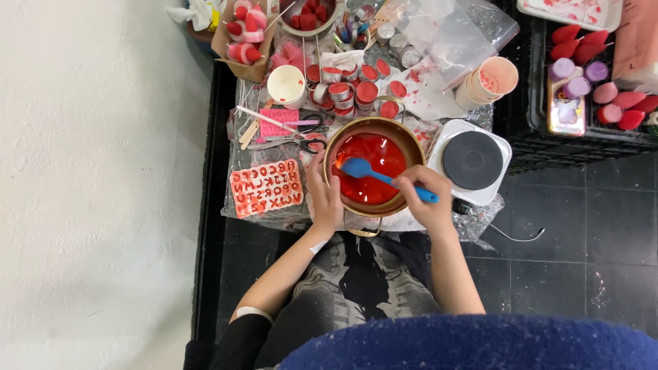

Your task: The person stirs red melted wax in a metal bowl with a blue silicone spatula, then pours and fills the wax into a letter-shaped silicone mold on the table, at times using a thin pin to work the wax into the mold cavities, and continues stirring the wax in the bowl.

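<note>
Head view: two hands; right hand [430,199] grips one spatula [384,177]; left hand [323,199] steadies one pot [404,140].

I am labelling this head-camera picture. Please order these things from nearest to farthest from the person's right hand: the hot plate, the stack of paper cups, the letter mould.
From the right hand, which holds the blue spatula:
1. Hot plate: white, just up and right of the hand.
2. Stack of paper cups: lying farther up, beyond the hot plate.
3. Letter mould: red, far across the pot, by the left hand.
</note>
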